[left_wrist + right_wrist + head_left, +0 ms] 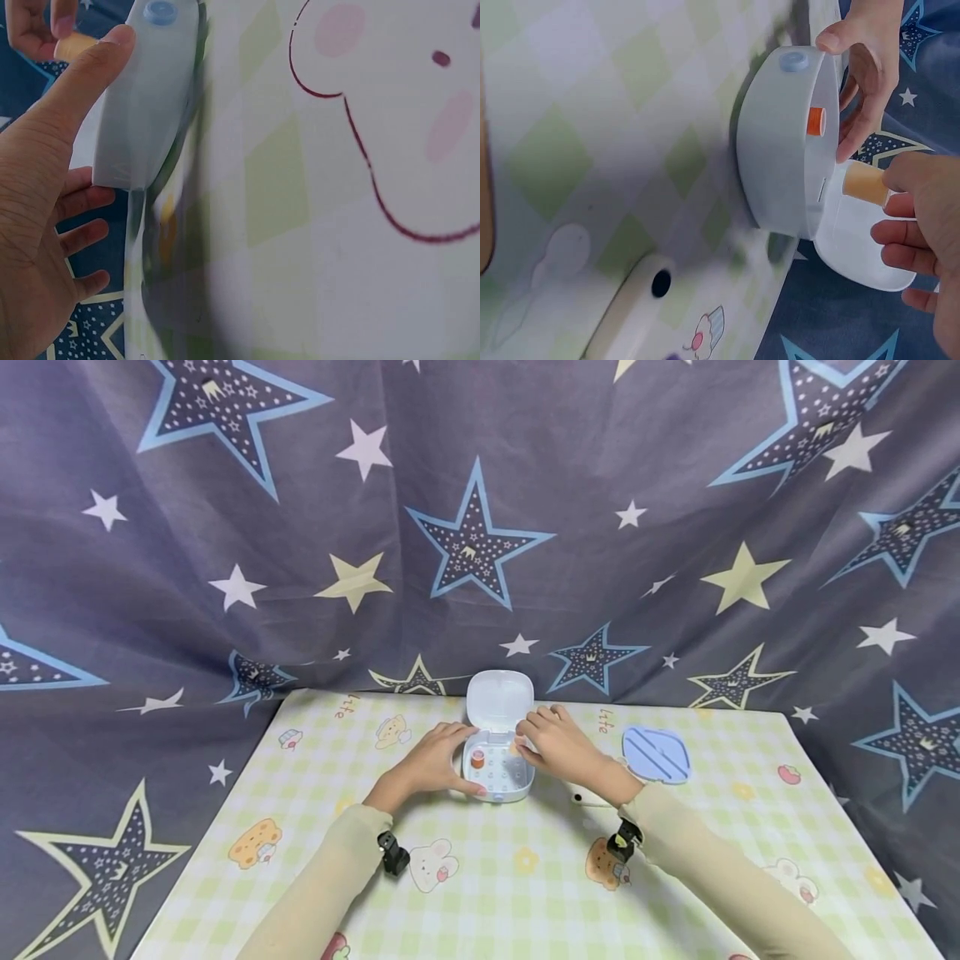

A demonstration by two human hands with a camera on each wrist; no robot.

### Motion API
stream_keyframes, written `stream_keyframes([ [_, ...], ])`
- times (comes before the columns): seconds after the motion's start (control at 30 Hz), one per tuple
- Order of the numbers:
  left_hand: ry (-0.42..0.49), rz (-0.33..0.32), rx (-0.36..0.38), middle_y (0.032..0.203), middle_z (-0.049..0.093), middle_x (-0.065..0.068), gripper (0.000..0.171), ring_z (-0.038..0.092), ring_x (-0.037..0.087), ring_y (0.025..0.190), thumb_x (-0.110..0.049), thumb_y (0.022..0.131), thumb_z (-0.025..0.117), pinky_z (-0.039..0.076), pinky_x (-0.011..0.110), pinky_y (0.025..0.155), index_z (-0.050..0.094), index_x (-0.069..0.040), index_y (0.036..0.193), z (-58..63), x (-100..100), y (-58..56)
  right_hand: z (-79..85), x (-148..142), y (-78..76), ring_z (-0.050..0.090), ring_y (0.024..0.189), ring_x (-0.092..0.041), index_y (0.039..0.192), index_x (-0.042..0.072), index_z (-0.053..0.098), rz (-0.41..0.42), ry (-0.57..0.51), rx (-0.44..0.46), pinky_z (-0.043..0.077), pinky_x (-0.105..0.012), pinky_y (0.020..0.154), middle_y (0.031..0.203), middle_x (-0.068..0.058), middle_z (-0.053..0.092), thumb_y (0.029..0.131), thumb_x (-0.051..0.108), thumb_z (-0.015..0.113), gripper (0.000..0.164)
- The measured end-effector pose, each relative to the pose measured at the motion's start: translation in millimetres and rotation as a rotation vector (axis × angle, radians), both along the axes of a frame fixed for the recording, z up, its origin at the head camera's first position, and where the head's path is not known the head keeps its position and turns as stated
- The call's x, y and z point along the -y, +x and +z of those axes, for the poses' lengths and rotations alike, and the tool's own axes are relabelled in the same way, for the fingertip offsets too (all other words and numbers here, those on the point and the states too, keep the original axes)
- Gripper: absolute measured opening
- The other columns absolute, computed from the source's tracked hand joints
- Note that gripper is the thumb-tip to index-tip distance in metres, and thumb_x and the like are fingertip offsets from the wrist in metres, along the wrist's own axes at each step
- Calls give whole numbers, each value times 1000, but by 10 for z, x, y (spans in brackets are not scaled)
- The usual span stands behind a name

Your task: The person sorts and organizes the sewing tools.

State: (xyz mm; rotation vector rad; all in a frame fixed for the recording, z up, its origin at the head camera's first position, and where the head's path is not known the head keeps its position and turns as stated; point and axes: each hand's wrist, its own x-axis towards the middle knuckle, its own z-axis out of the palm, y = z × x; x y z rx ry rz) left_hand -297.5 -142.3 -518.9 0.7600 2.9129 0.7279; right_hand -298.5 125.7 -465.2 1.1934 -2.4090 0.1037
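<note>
A pale blue sewing box (498, 795) stands on the table with its white lid (500, 700) raised at the back. Small pegs cover its floor, and an orange thread spool (477, 760) stands at its left side. My left hand (435, 762) spans the box's left side, thumb on the front rim and fingers toward the back. Over the box's right part, my right hand (558, 745) pinches a light orange thread spool (865, 184) by one end. In the right wrist view this spool is tilted and apart from the pegs.
A blue tray-like piece (656, 754) with a diagonal bar lies to the right of the box. Partly behind the right forearm is a white object (630, 307) with a dark round hole. A star-patterned curtain (480, 535) hangs behind the checked tablecloth (525, 893).
</note>
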Motion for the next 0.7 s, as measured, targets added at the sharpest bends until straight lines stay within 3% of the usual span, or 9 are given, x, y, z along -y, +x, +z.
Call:
stream_keyframes([
  [0.5, -4, -12, -16, 147, 54, 7, 116, 46, 27, 137, -68, 62, 88, 36, 45, 121, 45, -11, 153, -7, 29, -2, -35, 292, -63, 59, 88, -22, 99, 12, 70, 13, 18, 41, 44, -39, 82, 93, -2, 67, 95, 25, 72, 13],
  [0.7, -7, -19, -16, 149, 53, 7, 116, 46, 28, 139, -69, 62, 87, 35, 46, 122, 44, -11, 153, 5, 20, 0, -49, 357, -63, 56, 85, -21, 98, 12, 70, 41, 85, 19, 42, -37, 79, 90, -1, 67, 92, 26, 74, 15],
])
